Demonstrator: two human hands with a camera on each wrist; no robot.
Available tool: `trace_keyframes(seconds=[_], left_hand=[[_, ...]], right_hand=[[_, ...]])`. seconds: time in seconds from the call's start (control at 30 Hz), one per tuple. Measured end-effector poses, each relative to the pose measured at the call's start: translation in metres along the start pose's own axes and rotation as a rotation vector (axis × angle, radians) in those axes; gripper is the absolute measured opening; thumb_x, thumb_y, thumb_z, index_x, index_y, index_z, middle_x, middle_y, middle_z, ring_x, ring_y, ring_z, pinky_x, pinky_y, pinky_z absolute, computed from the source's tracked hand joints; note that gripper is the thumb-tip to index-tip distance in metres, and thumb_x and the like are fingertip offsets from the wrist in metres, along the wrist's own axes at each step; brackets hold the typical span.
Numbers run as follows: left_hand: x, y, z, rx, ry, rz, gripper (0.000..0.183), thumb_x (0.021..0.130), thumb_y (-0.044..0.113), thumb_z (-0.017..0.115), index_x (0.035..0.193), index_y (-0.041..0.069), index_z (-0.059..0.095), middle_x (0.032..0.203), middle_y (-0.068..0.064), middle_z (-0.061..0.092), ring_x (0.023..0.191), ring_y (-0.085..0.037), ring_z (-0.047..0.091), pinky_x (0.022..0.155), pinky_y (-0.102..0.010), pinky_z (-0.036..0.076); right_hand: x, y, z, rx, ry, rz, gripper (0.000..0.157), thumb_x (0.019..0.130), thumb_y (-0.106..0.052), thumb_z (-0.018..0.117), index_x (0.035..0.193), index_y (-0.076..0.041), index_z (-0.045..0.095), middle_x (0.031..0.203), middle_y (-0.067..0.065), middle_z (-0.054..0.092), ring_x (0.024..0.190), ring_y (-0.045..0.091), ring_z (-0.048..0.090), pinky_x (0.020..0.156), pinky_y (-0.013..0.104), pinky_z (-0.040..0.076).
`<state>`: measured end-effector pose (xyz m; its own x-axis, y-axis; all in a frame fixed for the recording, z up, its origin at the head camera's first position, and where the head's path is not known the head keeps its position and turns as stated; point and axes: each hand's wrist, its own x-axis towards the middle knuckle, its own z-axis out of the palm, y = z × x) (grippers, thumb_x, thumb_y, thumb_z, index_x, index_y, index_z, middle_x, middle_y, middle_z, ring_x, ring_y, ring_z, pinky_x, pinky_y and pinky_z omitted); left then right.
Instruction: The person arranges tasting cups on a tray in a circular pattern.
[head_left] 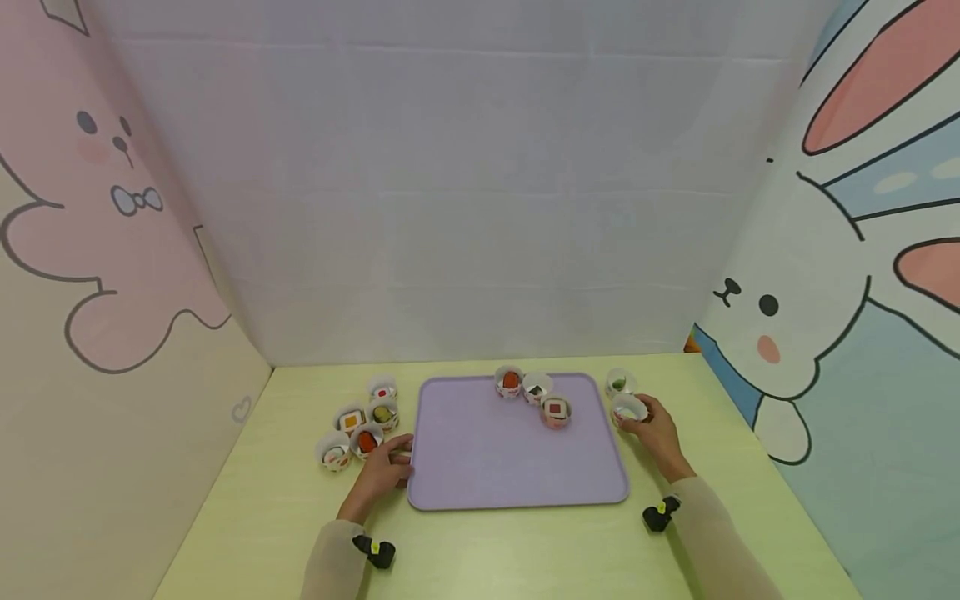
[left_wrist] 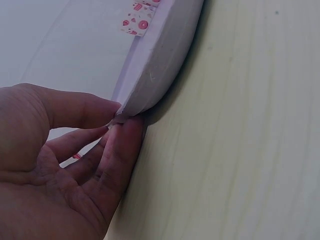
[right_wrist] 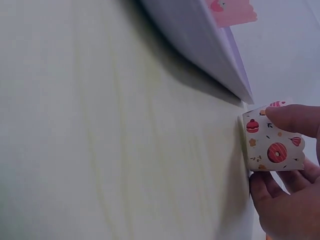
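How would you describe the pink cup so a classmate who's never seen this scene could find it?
Find the purple tray on the pale table. Toward its far right corner sit three small cups; the pink cup stands nearest the tray's front edge. Its pink outside sets it apart from the two white cups beyond it.

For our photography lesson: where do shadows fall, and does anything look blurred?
Head view: a faint shadow beside the right sleeve; left wrist view: dark shadow along the tray; right wrist view: shadows under the tray and beside the held cup, the table slightly soft.
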<state>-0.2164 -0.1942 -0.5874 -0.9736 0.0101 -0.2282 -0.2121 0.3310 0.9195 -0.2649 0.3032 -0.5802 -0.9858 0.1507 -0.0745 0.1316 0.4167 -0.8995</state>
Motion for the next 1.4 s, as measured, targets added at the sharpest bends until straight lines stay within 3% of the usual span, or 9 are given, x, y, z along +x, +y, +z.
trace_keyframes(seconds=[0.13,0.4,1.0,1.4], left_hand=[[-0.001,0.001,0.000,0.004,0.000,0.006,0.058,0.082,-0.008,0.064,0.138,0.001,0.053,0.125,-0.018,0.059,0.093,-0.019,0.063,0.066,-0.037,0.058],[0.002,-0.001,0.000,0.003,-0.002,0.002,0.058,0.082,-0.009,0.062,0.139,0.001,0.052,0.127,-0.019,0.057,0.094,-0.020,0.062,0.066,-0.035,0.058],[0.001,-0.003,0.001,0.030,0.008,0.001,0.057,0.082,-0.009,0.063,0.138,0.002,0.054,0.125,-0.016,0.060,0.093,-0.019,0.063,0.067,-0.036,0.058],[0.002,-0.002,0.001,0.022,0.005,-0.001,0.058,0.082,-0.009,0.063,0.138,0.002,0.053,0.126,-0.016,0.059,0.094,-0.019,0.062,0.067,-0.036,0.058]], right_hand=[[-0.004,-0.003,-0.002,-0.025,0.002,0.010,0.068,0.089,-0.019,0.071,0.147,-0.006,0.038,0.133,0.023,0.053,0.092,0.012,0.053,0.073,0.021,0.047],[-0.015,-0.014,-0.010,-0.024,0.014,-0.008,0.067,0.091,-0.022,0.070,0.147,-0.006,0.036,0.142,0.024,0.047,0.124,0.035,0.050,0.082,0.020,0.046],[-0.031,-0.042,-0.017,0.041,0.002,-0.084,0.065,0.091,-0.012,0.068,0.147,-0.005,0.036,0.146,0.023,0.044,0.132,0.036,0.045,0.080,0.005,0.041],[-0.047,-0.063,-0.006,0.101,-0.024,-0.111,0.071,0.089,-0.008,0.070,0.149,-0.003,0.033,0.145,0.025,0.044,0.131,0.040,0.047,0.077,0.009,0.047]])
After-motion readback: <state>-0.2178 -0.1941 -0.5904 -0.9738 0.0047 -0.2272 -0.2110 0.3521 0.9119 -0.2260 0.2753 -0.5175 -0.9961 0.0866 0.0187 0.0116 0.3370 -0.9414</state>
